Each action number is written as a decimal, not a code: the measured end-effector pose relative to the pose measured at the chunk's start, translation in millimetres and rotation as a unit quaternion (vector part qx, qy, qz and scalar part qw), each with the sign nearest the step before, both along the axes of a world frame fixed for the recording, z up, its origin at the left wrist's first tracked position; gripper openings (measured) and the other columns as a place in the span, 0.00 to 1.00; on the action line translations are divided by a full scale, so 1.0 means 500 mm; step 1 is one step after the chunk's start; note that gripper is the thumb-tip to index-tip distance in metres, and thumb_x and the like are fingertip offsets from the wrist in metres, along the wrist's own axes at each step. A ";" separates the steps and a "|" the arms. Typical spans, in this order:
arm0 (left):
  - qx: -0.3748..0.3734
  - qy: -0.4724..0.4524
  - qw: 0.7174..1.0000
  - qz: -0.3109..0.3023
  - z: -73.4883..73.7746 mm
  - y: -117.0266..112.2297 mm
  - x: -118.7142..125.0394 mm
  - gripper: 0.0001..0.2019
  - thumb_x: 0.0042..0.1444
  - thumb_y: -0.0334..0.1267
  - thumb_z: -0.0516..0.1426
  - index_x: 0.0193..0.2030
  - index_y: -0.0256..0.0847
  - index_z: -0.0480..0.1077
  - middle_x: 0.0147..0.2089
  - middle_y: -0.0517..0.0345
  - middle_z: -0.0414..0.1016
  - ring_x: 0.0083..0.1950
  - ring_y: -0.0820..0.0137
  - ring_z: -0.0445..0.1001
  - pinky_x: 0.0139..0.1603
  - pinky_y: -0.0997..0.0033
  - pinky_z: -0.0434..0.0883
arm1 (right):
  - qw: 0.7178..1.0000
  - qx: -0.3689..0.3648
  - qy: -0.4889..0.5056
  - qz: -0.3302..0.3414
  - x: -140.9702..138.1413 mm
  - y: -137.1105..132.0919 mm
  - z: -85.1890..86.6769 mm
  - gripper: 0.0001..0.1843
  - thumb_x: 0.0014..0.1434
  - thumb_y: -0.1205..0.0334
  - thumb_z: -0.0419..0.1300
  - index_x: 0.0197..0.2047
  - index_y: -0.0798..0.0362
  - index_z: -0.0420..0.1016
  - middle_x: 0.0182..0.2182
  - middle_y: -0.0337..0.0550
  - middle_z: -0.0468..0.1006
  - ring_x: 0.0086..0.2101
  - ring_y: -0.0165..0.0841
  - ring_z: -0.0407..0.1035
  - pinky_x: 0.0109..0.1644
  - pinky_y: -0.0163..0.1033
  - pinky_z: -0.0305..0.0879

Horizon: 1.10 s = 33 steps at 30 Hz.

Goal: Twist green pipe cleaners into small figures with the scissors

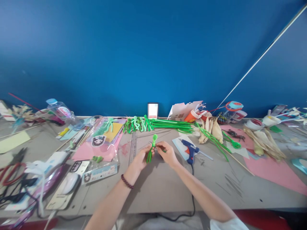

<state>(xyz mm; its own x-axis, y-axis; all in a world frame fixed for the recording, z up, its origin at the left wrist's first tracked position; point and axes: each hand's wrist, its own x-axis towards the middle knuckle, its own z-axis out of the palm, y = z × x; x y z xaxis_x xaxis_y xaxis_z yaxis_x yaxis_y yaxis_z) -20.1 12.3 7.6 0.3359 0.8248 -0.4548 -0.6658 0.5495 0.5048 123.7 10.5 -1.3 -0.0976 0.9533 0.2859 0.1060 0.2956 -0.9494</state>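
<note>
In the middle of the view, my left hand [142, 157] is closed around a small green pipe-cleaner piece [154, 138]. Its light green coiled top stands above the fingers, and darker green strands hang below them. Just to the right, my right hand [168, 155] is pinched close to the piece; what its fingertips hold is too small to make out. Behind the hands lies a long bundle of green pipe cleaners [171, 125]. Several curled green pipe-cleaner pieces [137, 124] are heaped at its left end.
A blue glue gun [190, 150] lies right of my hands, its cord running to the table's front edge. On the left are a ruler [133, 148], pink paper [82, 153], a phone [68, 187] and a plastic bottle [61, 110]. Corn husks [217, 127] lie at the right.
</note>
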 end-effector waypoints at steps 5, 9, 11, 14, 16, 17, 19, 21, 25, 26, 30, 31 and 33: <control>0.047 0.015 0.999 0.005 -0.003 -0.005 0.009 0.03 0.50 0.25 0.59 0.29 0.33 0.69 0.24 0.61 0.70 0.22 0.78 0.70 0.27 0.80 0.72 | 0.973 -0.180 0.139 0.040 -0.008 0.010 -0.012 0.16 0.45 0.55 0.64 0.38 0.55 0.76 0.21 0.36 0.71 0.20 0.25 0.59 0.25 0.32 0.57; 0.052 -0.032 0.998 -0.009 0.002 -0.009 0.011 0.04 0.49 0.23 0.59 0.29 0.33 0.68 0.23 0.62 0.68 0.21 0.80 0.68 0.27 0.81 0.72 | 0.967 -0.194 0.154 0.053 -0.004 0.010 -0.008 0.19 0.45 0.54 0.65 0.39 0.55 0.78 0.20 0.36 0.69 0.19 0.23 0.55 0.23 0.31 0.52; 0.033 -0.049 0.998 -0.020 0.003 -0.010 0.009 0.05 0.49 0.23 0.59 0.29 0.33 0.67 0.23 0.62 0.67 0.21 0.81 0.68 0.25 0.83 0.72 | 0.973 -0.168 0.148 0.052 -0.002 0.009 -0.003 0.15 0.45 0.55 0.65 0.35 0.54 0.80 0.24 0.39 0.71 0.23 0.25 0.59 0.25 0.32 0.54; -0.008 -0.068 0.997 -0.046 0.002 -0.011 0.005 0.05 0.51 0.23 0.58 0.31 0.33 0.66 0.24 0.62 0.67 0.21 0.82 0.68 0.23 0.86 0.70 | 0.983 -0.125 0.133 0.036 0.001 0.008 0.001 0.09 0.45 0.57 0.64 0.29 0.53 0.80 0.26 0.40 0.70 0.25 0.26 0.61 0.26 0.33 0.55; -0.019 -0.055 0.997 -0.052 0.000 -0.010 0.005 0.05 0.50 0.24 0.58 0.32 0.33 0.66 0.24 0.62 0.67 0.21 0.82 0.68 0.23 0.86 0.70 | 0.981 -0.134 0.137 0.029 0.000 0.008 0.000 0.09 0.45 0.57 0.64 0.29 0.53 0.80 0.24 0.38 0.67 0.22 0.24 0.57 0.24 0.32 0.52; -0.010 -0.039 0.998 -0.045 -0.001 -0.010 0.006 0.06 0.49 0.25 0.60 0.32 0.34 0.67 0.24 0.62 0.68 0.21 0.81 0.68 0.24 0.84 0.70 | 0.979 -0.144 0.143 0.026 0.000 0.008 -0.002 0.10 0.45 0.57 0.63 0.29 0.54 0.80 0.23 0.37 0.66 0.20 0.23 0.55 0.22 0.32 0.50; 0.038 0.007 0.999 -0.020 -0.004 -0.010 0.009 0.10 0.45 0.28 0.63 0.34 0.36 0.68 0.25 0.63 0.70 0.23 0.78 0.69 0.25 0.80 0.70 | 0.975 -0.159 0.152 0.022 -0.001 0.008 -0.006 0.10 0.45 0.57 0.63 0.30 0.54 0.80 0.24 0.37 0.67 0.19 0.22 0.53 0.21 0.31 0.48; 0.104 0.074 0.991 0.027 -0.007 -0.010 0.013 0.13 0.41 0.32 0.66 0.34 0.38 0.70 0.26 0.62 0.72 0.25 0.76 0.70 0.27 0.77 0.68 | 0.977 -0.156 0.142 0.017 -0.003 0.007 -0.009 0.10 0.46 0.58 0.62 0.30 0.54 0.79 0.26 0.39 0.69 0.20 0.23 0.55 0.22 0.31 0.50; 0.225 0.245 0.931 0.149 -0.010 -0.009 0.017 0.12 0.36 0.37 0.68 0.28 0.38 0.72 0.29 0.60 0.74 0.32 0.72 0.71 0.35 0.74 0.67 | 0.990 -0.112 0.079 -0.020 -0.007 0.004 -0.009 0.09 0.48 0.61 0.59 0.31 0.54 0.79 0.26 0.40 0.72 0.25 0.27 0.63 0.26 0.32 0.58; 0.247 0.275 0.914 0.165 -0.010 -0.010 0.017 0.11 0.37 0.38 0.67 0.28 0.38 0.73 0.30 0.59 0.75 0.33 0.71 0.71 0.37 0.73 0.67 | 0.992 -0.102 0.068 -0.032 -0.008 0.003 -0.008 0.09 0.48 0.61 0.59 0.31 0.53 0.79 0.27 0.40 0.73 0.26 0.28 0.64 0.28 0.33 0.59; 0.277 0.315 0.893 0.163 -0.013 -0.012 0.021 0.09 0.40 0.38 0.65 0.30 0.38 0.74 0.31 0.55 0.77 0.34 0.68 0.73 0.38 0.70 0.68 | 0.995 -0.073 0.046 -0.054 -0.008 0.000 -0.005 0.10 0.50 0.60 0.58 0.33 0.52 0.80 0.28 0.41 0.75 0.29 0.30 0.68 0.33 0.35 0.63; 0.276 0.312 0.895 0.160 -0.015 -0.012 0.022 0.09 0.40 0.37 0.64 0.30 0.38 0.74 0.31 0.55 0.77 0.34 0.68 0.73 0.38 0.69 0.69 | 0.996 -0.066 0.040 -0.055 -0.007 0.000 -0.004 0.10 0.51 0.60 0.58 0.34 0.52 0.80 0.28 0.41 0.75 0.29 0.31 0.68 0.34 0.35 0.64; 0.269 0.299 0.903 0.153 -0.018 -0.013 0.023 0.10 0.38 0.33 0.64 0.31 0.38 0.74 0.32 0.55 0.77 0.35 0.66 0.74 0.38 0.68 0.69 | 0.997 -0.048 0.030 -0.061 -0.002 0.000 0.000 0.10 0.53 0.60 0.57 0.35 0.52 0.79 0.29 0.42 0.75 0.31 0.31 0.69 0.37 0.36 0.65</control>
